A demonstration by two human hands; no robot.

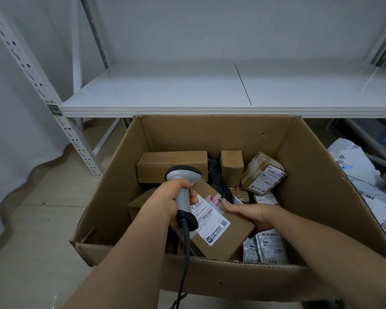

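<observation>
Evidently the scanning was somewhere in the middle, with one item in hand and many more waiting. Inside the large open brown corrugated cardboard carton, near its front wall, the left hand was clenched round the handle of a grey, pistol-shaped plastic barcode scanner. The scanner's dark-rimmed head pointed down into the carton. Its black coiled cable ran out over the carton's front rim.

Just beside the scanner, the right hand grasped a flat rectangular brown cardboard parcel, tilted up above the carton's contents. The thumb lay on the top face and the other fingers were hidden underneath. The parcel's glossy white paper label, printed with barcodes, faced upward under the scanner handle. Whether a reading had registered could not be told.

Deeper in the carton lay what looked left to do:
- a long plain brown box against the back wall
- a small upright brown box
- a tape-wrapped cube with a white label
- a crumpled black plastic bag
- shiny grey plastic mailers at the front right corner

Beyond the carton's back wall stood a smooth white metal shelf. To the carton's right was a heap of soft white mailer bags.
</observation>
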